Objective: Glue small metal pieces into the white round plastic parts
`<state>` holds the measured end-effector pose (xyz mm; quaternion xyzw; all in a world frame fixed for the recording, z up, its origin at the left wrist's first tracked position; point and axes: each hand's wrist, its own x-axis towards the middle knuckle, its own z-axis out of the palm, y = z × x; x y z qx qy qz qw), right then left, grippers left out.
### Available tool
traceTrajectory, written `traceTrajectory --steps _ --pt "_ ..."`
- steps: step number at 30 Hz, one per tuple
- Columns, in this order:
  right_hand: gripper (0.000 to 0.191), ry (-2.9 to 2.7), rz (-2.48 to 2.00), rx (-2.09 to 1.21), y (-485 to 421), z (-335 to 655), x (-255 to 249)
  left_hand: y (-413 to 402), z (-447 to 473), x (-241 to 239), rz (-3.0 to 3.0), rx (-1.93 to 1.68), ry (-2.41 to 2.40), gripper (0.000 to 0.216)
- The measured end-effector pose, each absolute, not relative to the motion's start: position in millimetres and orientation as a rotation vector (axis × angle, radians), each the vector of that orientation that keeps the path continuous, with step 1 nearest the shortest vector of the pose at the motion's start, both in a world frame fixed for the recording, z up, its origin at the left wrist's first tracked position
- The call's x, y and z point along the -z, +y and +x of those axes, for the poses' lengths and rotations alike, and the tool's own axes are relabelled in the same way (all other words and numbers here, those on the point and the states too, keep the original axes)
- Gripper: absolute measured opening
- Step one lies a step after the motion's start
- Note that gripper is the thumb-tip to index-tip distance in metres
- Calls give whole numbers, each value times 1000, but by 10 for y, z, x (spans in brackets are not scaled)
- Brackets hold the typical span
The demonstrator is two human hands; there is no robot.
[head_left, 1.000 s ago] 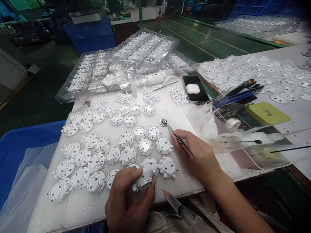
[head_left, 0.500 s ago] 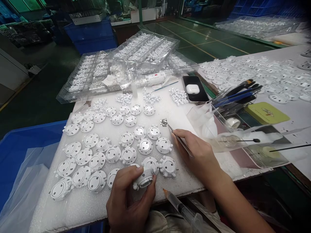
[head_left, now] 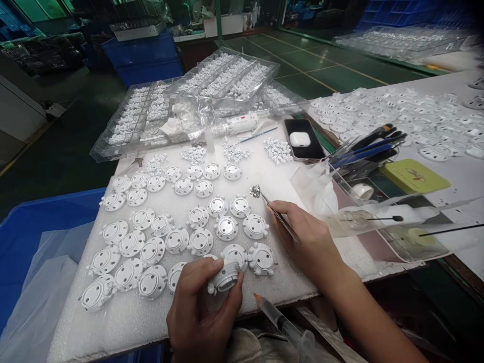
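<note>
Plainly, the left hand [head_left: 200,308] pinches one white disc [head_left: 226,278].

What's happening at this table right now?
A person's left hand holds up a white round piece, tilted, above the near part of a white foam sheet. The right hand holds metal tweezers, their tips at a small pile of shiny bits. Many similar white pieces lie spread over the foam, with clear trays of small white parts behind.
</note>
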<state>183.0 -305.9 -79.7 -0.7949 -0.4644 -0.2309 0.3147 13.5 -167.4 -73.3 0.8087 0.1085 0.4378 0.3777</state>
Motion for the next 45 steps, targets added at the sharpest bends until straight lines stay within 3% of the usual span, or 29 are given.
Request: traceTrajectory --steps 19,33,45 --pt "14 -1188 -2110 623 -3033 1823 776 -1682 149 708 2007 -1118 238 50" --pt "22 -1163 -2096 672 -3077 1806 772 -1673 130 726 2047 -1123 236 49" --pt "14 -1199 -2109 608 -3055 1843 786 -1676 144 741 2043 -1127 252 47"
